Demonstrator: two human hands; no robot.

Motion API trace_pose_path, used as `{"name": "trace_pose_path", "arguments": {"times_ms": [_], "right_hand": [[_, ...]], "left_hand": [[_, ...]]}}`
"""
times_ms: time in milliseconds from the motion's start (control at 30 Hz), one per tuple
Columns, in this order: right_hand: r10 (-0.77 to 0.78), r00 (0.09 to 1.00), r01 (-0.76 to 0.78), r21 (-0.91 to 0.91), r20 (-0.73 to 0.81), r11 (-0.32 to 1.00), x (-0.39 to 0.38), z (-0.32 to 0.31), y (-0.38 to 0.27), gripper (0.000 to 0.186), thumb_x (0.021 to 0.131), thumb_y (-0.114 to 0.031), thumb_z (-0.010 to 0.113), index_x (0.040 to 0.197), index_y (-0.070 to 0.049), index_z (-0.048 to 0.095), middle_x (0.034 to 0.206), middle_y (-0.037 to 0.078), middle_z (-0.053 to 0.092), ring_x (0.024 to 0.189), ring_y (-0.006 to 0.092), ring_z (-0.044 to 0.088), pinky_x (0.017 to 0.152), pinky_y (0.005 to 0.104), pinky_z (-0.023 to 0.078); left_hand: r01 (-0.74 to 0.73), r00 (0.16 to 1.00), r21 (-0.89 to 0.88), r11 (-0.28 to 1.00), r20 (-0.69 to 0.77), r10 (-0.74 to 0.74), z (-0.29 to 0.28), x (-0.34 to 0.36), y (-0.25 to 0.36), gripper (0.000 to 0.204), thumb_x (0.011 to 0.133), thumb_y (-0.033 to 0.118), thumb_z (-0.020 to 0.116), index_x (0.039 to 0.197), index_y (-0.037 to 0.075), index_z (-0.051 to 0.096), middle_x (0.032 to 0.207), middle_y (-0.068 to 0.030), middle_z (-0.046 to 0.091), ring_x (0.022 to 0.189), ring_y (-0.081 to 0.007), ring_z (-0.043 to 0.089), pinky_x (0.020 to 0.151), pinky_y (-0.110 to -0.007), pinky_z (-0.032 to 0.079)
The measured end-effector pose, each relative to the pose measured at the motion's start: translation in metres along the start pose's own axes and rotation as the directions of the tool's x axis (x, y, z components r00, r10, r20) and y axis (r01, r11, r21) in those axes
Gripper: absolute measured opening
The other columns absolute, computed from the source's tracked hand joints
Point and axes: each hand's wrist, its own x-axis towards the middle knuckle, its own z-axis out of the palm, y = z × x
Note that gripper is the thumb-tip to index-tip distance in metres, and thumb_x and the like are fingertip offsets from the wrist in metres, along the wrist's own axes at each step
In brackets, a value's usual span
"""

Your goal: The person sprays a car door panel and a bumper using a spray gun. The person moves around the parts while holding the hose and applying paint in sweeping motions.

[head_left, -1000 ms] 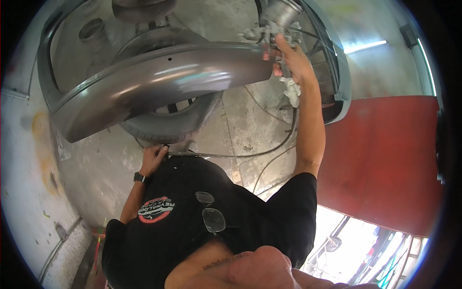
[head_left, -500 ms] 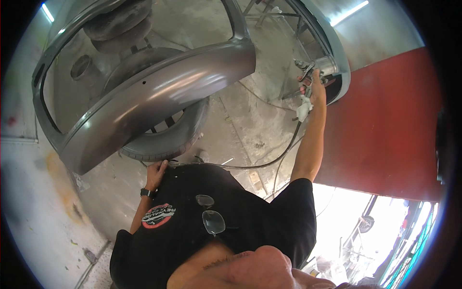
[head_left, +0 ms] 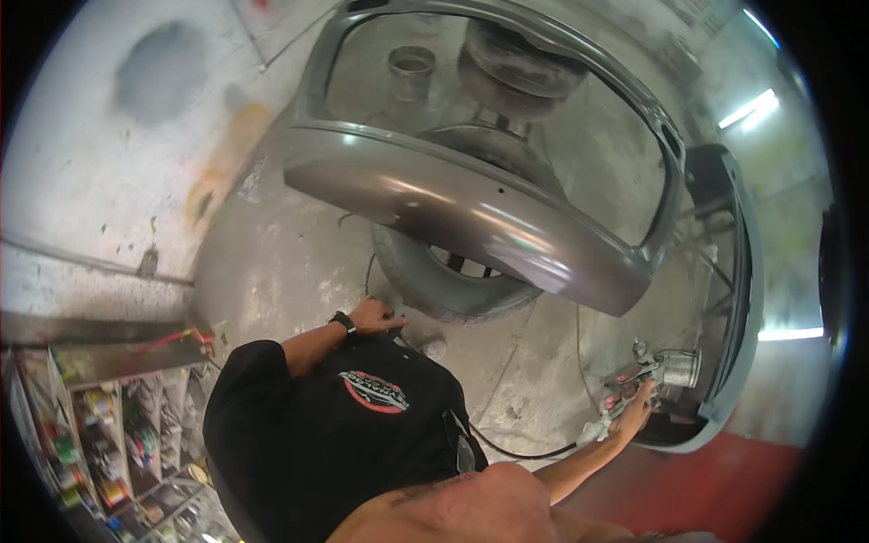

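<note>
My right hand (head_left: pixel 634 407) is wrapped round a metal spray gun (head_left: pixel 654 371) with a silver cup and white wrapping at its handle, low at the right beside a pale grey panel (head_left: pixel 742 299). A black hose (head_left: pixel 520 454) runs from the gun toward my body. My left hand (head_left: pixel 376 317) is closed on the hose at my waist. Ahead of me a glossy grey-brown car panel (head_left: pixel 453 208) with a window opening lies raised over a tyre (head_left: pixel 434 285).
A metal can (head_left: pixel 412 72) and a dark round padded object (head_left: pixel 516 63) stand beyond the panel. Shelves of containers (head_left: pixel 118 425) are at the lower left, a stained pale wall (head_left: pixel 154 127) at the left, a red surface (head_left: pixel 688 489) at the lower right, strip lights (head_left: pixel 747 109) at the right.
My right hand has carried the spray gun away from the brown panel, down toward me beside the grey panel. The view has turned, so the shelves at the left now show.
</note>
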Motion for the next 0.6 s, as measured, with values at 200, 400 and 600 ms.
{"name": "trace_pose_path", "arguments": {"times_ms": [200, 400, 600], "right_hand": [[-0.156, 0.986, 0.158, -0.031, 0.061, 0.987, -0.037, 0.104, -0.053, 0.056, 0.101, -0.047, 0.053, 0.124, 0.004, 0.055, 0.098, 0.019, 0.069, 0.04, 0.0148, 0.049, 0.035, 0.025, 0.037], [-0.25, 0.901, 0.294, -0.076, 0.354, 0.953, -0.096, 0.251, -0.108, 0.048, 0.1, -0.042, 0.055, 0.112, 0.004, 0.061, 0.089, 0.013, 0.068, 0.041, 0.0131, 0.05, 0.036, 0.0238, 0.037], [-0.296, 0.734, 0.487, -0.171, 0.611, 0.856, -0.176, 0.426, -0.175, 0.048, 0.097, -0.041, 0.061, 0.111, 0.005, 0.061, 0.081, 0.01, 0.068, 0.041, 0.0118, 0.053, 0.036, 0.0235, 0.039]], "left_hand": [[0.125, 0.992, 0.04, 0.991, 0.006, -0.125, 0.004, -0.042, -0.036, 0.076, 0.088, 0.071, 0.049, 0.063, 0.002, 0.068, 0.058, -0.0185, 0.06, 0.059, -0.0357, 0.06, 0.07, -0.045, 0.049], [0.087, 0.977, -0.065, 0.994, -0.191, -0.098, -0.044, -0.079, -0.113, 0.067, 0.089, 0.059, 0.059, 0.063, -0.003, 0.065, 0.054, -0.0204, 0.055, 0.049, -0.0294, 0.053, 0.053, -0.043, 0.042], [0.05, 0.903, -0.347, 0.937, -0.384, -0.191, -0.103, -0.129, -0.188, 0.063, 0.089, 0.052, 0.066, 0.061, -0.005, 0.06, 0.05, -0.0172, 0.046, 0.048, -0.0205, 0.042, 0.05, -0.04, 0.035]]}}
